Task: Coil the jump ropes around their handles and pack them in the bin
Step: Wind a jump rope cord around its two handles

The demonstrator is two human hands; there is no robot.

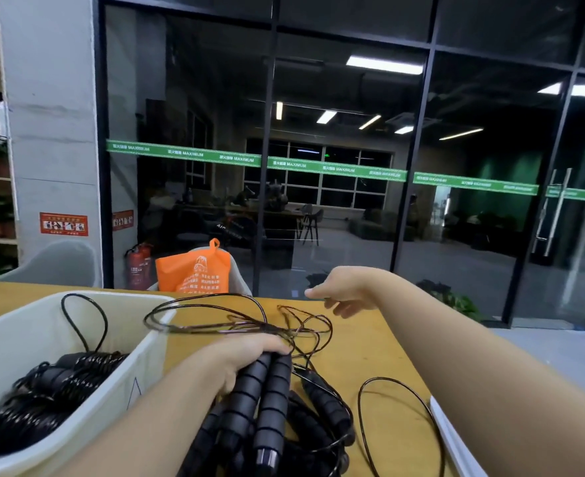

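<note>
- Mid-coil, by the look of it: left hand [246,356] clamped round a pair of black ribbed foam handles [260,407], thin black cable [236,315] trailing in loose loops over the yellow counter [370,356].
- Right hand [346,290] stretched forward, fingers loose, gripping nothing.
- Next, likely: catch the slack and wrap it round the handles.
- In the white plastic bin [146,370] at left: coiled ropes, number unclear.
- Further handles heaped beneath; count uncertain.

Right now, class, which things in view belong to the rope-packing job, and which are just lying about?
Belong to the job:
left hand gripping paired handles
loose rope
bin with coiled ropes
right hand, outstretched

Lying about:
orange bag
fire extinguisher
white sheet
</note>
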